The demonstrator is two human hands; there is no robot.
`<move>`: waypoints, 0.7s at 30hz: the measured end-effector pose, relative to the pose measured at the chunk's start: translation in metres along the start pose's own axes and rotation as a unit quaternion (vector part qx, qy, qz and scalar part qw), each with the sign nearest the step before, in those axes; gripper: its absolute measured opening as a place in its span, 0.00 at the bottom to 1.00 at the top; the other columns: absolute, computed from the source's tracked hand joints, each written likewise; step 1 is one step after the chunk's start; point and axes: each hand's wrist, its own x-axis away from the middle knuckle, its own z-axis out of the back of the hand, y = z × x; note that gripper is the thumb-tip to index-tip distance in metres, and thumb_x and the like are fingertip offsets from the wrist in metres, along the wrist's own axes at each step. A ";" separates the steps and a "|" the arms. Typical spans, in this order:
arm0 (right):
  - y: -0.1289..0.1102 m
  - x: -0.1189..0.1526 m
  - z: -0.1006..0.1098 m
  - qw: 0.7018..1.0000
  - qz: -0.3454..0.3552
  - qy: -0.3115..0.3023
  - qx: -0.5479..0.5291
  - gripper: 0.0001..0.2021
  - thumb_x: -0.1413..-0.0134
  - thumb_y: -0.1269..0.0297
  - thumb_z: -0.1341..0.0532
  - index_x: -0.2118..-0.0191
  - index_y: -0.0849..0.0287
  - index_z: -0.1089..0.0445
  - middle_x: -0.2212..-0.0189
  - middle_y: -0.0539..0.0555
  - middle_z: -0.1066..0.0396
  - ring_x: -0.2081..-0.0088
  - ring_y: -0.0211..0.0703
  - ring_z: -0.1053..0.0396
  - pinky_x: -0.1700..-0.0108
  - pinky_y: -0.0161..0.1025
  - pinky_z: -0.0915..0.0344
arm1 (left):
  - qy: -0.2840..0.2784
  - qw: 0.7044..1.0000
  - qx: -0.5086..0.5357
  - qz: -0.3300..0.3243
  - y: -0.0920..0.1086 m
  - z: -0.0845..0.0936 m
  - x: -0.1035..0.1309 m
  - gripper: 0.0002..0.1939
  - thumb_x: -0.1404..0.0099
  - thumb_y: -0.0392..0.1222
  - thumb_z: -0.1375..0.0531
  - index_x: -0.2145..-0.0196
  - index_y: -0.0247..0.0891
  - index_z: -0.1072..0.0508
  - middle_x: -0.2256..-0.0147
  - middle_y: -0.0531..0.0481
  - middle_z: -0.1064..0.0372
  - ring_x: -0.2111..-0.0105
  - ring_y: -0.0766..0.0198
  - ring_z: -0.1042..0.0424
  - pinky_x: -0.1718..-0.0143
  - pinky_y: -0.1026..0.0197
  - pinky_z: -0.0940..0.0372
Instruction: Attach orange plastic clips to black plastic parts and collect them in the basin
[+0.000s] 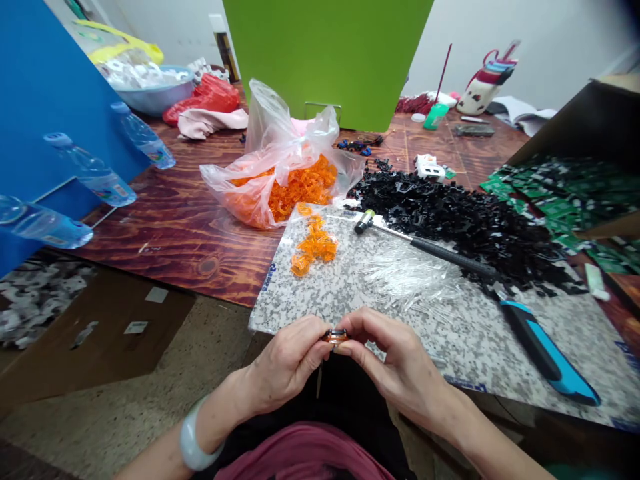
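Note:
My left hand (299, 353) and my right hand (384, 350) are both closed, pinching one small orange and black plastic part (335, 337) between thumbs and fingers. The part is held just off the near edge of the speckled board (280, 307), above my lap. Beyond my hands, a few loose orange plastic pieces (316, 247) lie on the board. A heap of thin clear strips (413, 273) is to their right, and behind it spreads a large pile of black plastic parts (450, 213). My fingers hide much of the held part.
A plastic bag (250, 200) of orange pieces stands behind the board. A small mallet (430, 248) and a blue-handled tool (550, 353) lie at right. Green circuit boards (565, 200) spill from a box. Water bottles (95, 173) and a cardboard box (115, 340) are at left.

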 end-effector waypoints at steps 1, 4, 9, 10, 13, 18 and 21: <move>0.000 0.001 0.000 1.000 0.006 0.002 0.002 0.02 0.41 0.71 0.43 0.63 0.59 0.34 0.70 0.50 0.33 0.69 0.35 0.35 0.65 0.31 0.38 | 0.002 1.000 -0.002 -0.003 0.001 0.000 0.000 0.15 0.27 0.41 0.59 0.68 0.37 0.39 0.74 0.52 0.41 0.74 0.66 0.41 0.72 0.66 0.43; 0.001 0.002 -0.001 0.999 0.030 0.010 0.015 0.03 0.41 0.72 0.44 0.62 0.59 0.36 0.70 0.50 0.33 0.69 0.35 0.36 0.65 0.31 0.38 | 0.005 1.000 -0.005 -0.009 0.002 0.001 -0.001 0.16 0.27 0.42 0.59 0.69 0.37 0.39 0.75 0.52 0.40 0.75 0.66 0.40 0.73 0.66 0.43; 0.000 0.003 -0.001 0.998 0.052 0.018 0.038 0.04 0.40 0.73 0.45 0.62 0.59 0.36 0.71 0.50 0.35 0.70 0.35 0.36 0.66 0.30 0.38 | 0.020 1.000 -0.008 -0.007 0.002 -0.002 -0.002 0.18 0.27 0.43 0.59 0.72 0.37 0.38 0.77 0.53 0.39 0.76 0.67 0.40 0.74 0.66 0.43; 0.000 0.003 -0.001 0.998 0.055 0.019 0.039 0.04 0.40 0.73 0.45 0.62 0.59 0.36 0.71 0.50 0.35 0.70 0.35 0.36 0.66 0.30 0.38 | 0.021 1.000 -0.007 -0.008 0.002 -0.002 -0.002 0.18 0.27 0.42 0.59 0.72 0.38 0.38 0.77 0.53 0.39 0.77 0.67 0.40 0.75 0.66 0.43; 0.000 0.003 -0.001 0.997 0.062 0.020 0.037 0.04 0.41 0.74 0.45 0.62 0.59 0.36 0.70 0.50 0.34 0.69 0.35 0.36 0.66 0.30 0.38 | 0.018 1.000 -0.002 -0.007 0.003 -0.003 -0.001 0.18 0.27 0.42 0.59 0.72 0.37 0.38 0.77 0.53 0.39 0.77 0.67 0.40 0.75 0.66 0.43; 0.003 0.004 -0.002 0.998 0.054 0.026 0.023 0.02 0.41 0.72 0.43 0.63 0.58 0.35 0.71 0.50 0.33 0.70 0.35 0.36 0.66 0.31 0.38 | 0.020 1.000 0.000 0.002 0.001 -0.005 0.000 0.17 0.28 0.42 0.58 0.71 0.37 0.37 0.76 0.52 0.39 0.76 0.66 0.40 0.75 0.65 0.43; 0.005 0.003 0.000 0.998 0.053 0.025 0.012 0.02 0.41 0.68 0.41 0.62 0.57 0.34 0.71 0.50 0.33 0.70 0.35 0.36 0.67 0.32 0.38 | 0.030 1.000 -0.004 -0.004 -0.001 -0.005 0.002 0.17 0.27 0.43 0.59 0.69 0.37 0.36 0.75 0.51 0.38 0.75 0.66 0.38 0.73 0.65 0.42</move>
